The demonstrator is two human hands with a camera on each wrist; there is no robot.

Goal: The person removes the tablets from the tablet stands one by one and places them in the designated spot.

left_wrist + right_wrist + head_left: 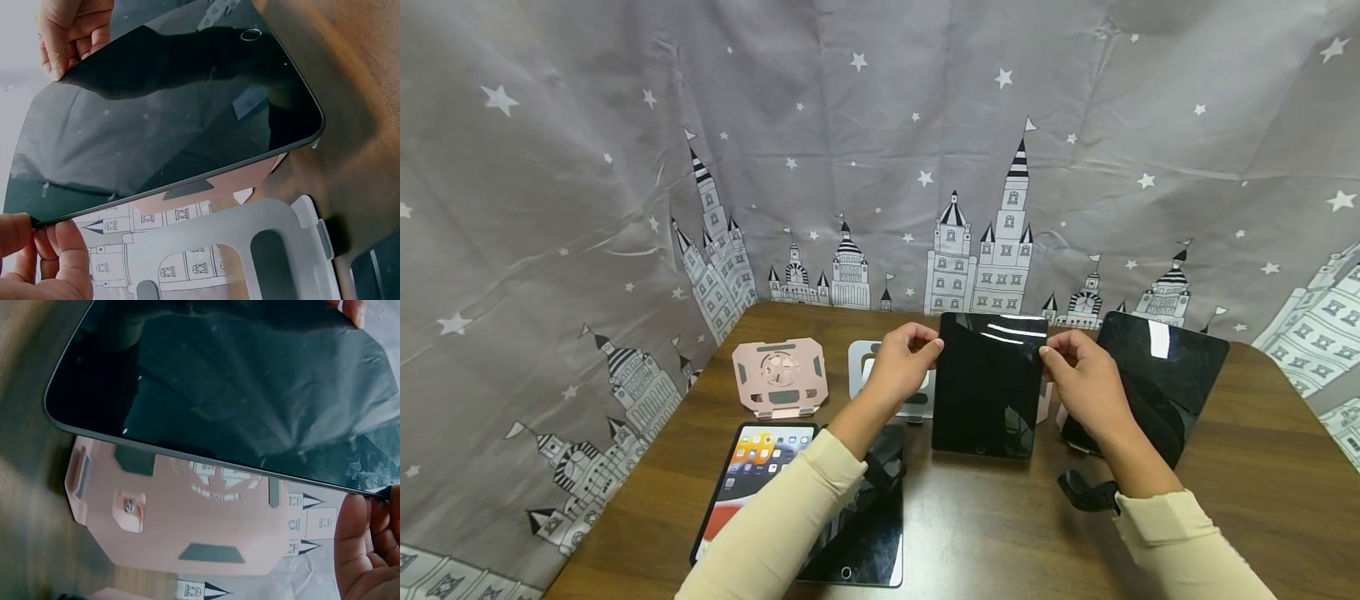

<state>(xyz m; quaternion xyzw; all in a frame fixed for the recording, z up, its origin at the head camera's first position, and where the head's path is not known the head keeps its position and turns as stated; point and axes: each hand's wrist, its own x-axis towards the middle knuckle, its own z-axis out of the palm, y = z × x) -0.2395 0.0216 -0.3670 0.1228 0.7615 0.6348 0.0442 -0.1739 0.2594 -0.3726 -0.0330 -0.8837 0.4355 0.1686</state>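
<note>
Upright in front of me is a black-screened tablet [988, 383], dark and glossy, with a round home button at its lower end. My left hand [901, 360] pinches its left edge near the top. On the opposite edge, my right hand [1086, 375] pinches it at about the same height. Behind the tablet stands a pink tablet stand [206, 531] with grey pads, mostly hidden in the head view. The tablet's lower end is close in front of that stand. A grey stand [187, 244] stands just left of it, partly behind my left hand.
Another pink stand [780, 375] is at the far left. A second dark tablet [1172, 367] leans back on a stand at the right. Front left, a tablet with a lit home screen [760, 458] and a dark tablet [880, 533] lie on the wooden table [985, 533], partly under my left sleeve.
</note>
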